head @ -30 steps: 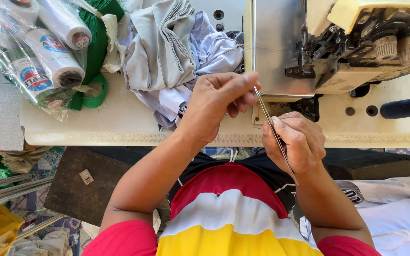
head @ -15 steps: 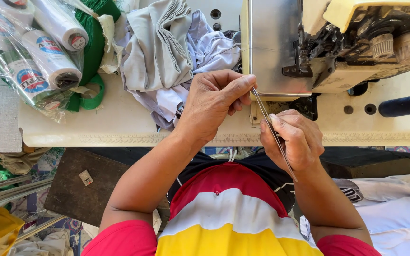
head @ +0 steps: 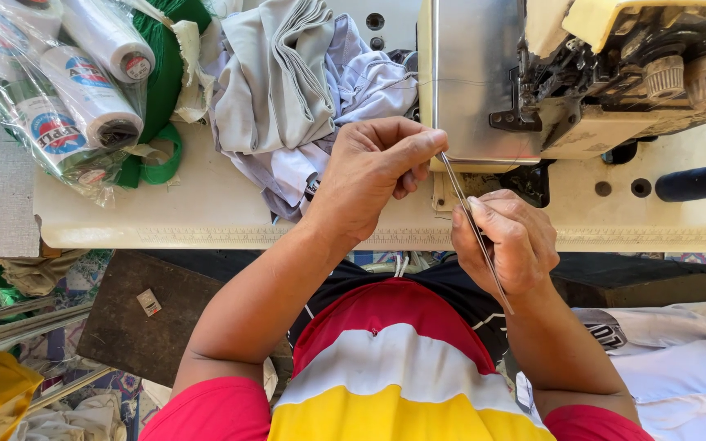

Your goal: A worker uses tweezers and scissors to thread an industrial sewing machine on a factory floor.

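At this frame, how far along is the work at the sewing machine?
Early. The left hand pinches the tip of long metal tweezers that the right hand holds, in front of the sewing machine. No fabric lies under its head; the grey cloth pile sits unsewn on the table.

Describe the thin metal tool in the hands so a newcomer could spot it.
Start at the sewing machine on the pale table. In front of it, the left hand and right hand meet. Slanting between them is the tweezers: the only long, slim, shiny thing there.
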